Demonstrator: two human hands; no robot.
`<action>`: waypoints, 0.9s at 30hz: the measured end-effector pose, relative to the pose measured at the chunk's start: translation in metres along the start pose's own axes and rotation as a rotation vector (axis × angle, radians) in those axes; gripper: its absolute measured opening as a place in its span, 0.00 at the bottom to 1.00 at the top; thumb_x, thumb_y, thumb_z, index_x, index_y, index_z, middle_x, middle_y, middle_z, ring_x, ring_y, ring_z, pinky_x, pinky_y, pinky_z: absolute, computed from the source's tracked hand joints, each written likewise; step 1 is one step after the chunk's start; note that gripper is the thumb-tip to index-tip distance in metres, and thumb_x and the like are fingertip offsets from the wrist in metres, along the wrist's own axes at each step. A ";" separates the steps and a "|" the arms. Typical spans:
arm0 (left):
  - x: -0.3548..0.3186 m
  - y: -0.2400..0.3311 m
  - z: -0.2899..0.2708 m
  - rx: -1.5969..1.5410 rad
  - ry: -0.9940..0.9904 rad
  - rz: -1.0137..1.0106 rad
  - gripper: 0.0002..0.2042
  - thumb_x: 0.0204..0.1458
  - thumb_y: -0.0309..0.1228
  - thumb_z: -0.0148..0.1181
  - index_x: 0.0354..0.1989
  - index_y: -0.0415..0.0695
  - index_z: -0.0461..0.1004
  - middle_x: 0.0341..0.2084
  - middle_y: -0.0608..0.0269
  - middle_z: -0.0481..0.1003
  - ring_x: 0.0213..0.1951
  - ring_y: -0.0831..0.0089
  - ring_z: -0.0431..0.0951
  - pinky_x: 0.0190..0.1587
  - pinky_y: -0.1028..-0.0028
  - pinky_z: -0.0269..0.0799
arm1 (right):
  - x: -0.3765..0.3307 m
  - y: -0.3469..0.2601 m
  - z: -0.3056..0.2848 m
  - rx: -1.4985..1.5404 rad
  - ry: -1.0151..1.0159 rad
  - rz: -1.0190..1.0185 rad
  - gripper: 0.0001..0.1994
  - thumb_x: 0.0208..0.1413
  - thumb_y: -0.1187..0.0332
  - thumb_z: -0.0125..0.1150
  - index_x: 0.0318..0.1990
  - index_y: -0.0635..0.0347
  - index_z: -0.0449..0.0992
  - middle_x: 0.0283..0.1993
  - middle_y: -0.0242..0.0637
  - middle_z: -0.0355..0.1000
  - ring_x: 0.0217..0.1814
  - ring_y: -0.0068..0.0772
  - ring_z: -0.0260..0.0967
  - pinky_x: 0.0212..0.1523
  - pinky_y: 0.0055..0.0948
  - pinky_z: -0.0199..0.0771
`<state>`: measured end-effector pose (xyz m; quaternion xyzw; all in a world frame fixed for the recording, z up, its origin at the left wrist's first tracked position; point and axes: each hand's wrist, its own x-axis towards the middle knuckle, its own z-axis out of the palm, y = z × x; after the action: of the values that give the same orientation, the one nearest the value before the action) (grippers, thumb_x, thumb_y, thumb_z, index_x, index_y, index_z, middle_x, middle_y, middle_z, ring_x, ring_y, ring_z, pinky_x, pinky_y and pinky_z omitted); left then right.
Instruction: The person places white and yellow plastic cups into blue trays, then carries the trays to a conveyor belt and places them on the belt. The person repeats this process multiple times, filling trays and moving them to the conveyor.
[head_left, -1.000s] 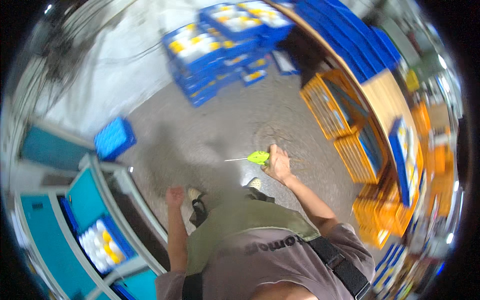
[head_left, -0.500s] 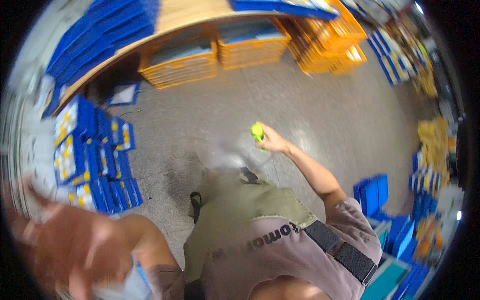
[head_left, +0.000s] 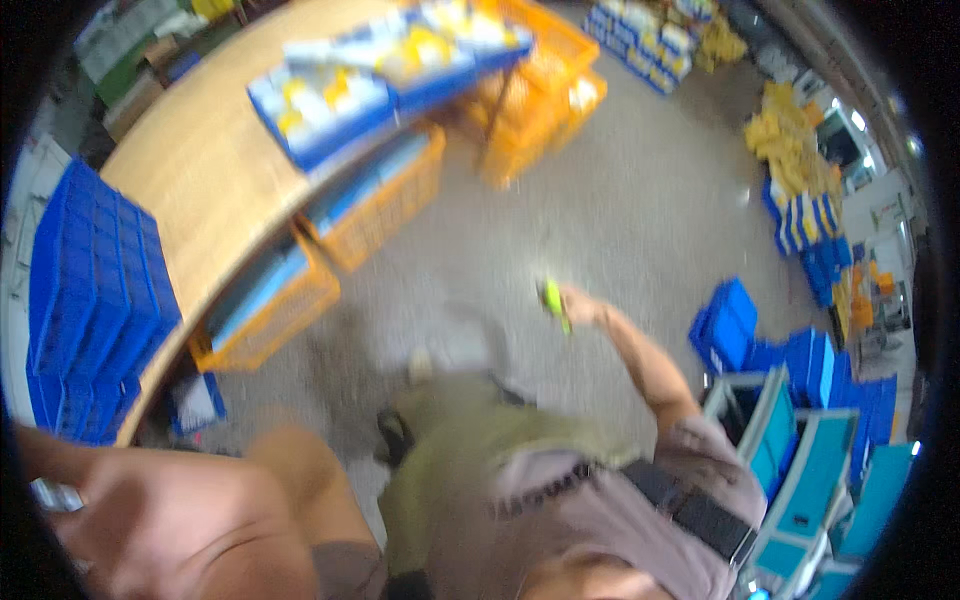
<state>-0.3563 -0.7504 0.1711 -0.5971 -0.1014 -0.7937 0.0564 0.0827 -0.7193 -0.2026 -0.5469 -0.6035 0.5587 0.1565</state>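
My right hand (head_left: 582, 308), out over the floor with the arm stretched forward, is closed round a small lime-green handheld object (head_left: 554, 300). It looks dark at one tip, and its exact kind is too blurred to make out. Very close at the lower left is my left hand and arm (head_left: 170, 530), raised and smeared by motion. A shiny silvery item (head_left: 58, 494) shows near its edge. The left fingers cannot be made out, nor whether they hold anything.
At left, a wooden table (head_left: 190, 170) bears stacked blue bins (head_left: 100, 270) and blue trays of white-and-yellow packs (head_left: 340, 100). Orange crates (head_left: 385, 195) stand under its edge. Teal-and-grey crates (head_left: 780, 440) and blue bins (head_left: 725, 325) are close at my right.
My view has turned right, so the table and orange crates now lie farther left. The left hand's blurred fingers no longer show. My right hand still holds the green object.
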 end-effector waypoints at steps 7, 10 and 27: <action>-0.131 -0.245 0.069 0.094 -0.297 -0.962 0.22 0.57 0.29 0.57 0.59 0.34 0.65 0.54 0.48 0.71 0.55 0.64 0.71 0.57 0.68 0.67 | 0.054 0.013 -0.031 0.020 0.119 0.149 0.13 0.42 0.77 0.66 0.34 0.56 0.69 0.33 0.24 0.64 0.37 0.22 0.62 0.39 0.28 0.68; -0.216 -0.360 0.104 0.221 -0.407 -1.438 0.26 0.55 0.32 0.58 0.61 0.35 0.63 0.55 0.46 0.70 0.52 0.63 0.74 0.54 0.68 0.70 | 0.120 0.027 -0.055 0.083 0.021 0.047 0.13 0.41 0.78 0.64 0.34 0.56 0.69 0.31 0.24 0.63 0.36 0.22 0.61 0.37 0.27 0.66; -0.293 -0.579 0.218 0.881 -0.100 -1.336 0.50 0.38 0.26 0.69 0.71 0.41 0.43 0.65 0.43 0.56 0.61 0.51 0.63 0.62 0.61 0.60 | 0.382 -0.063 -0.242 -0.028 -0.300 -0.057 0.18 0.35 0.72 0.74 0.34 0.58 0.71 0.29 0.29 0.68 0.33 0.26 0.65 0.36 0.30 0.68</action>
<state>-0.1918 -0.1466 -0.1060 -0.3680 -0.7439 -0.5188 -0.2050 0.1111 -0.2641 -0.2314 -0.4422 -0.6431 0.6209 0.0729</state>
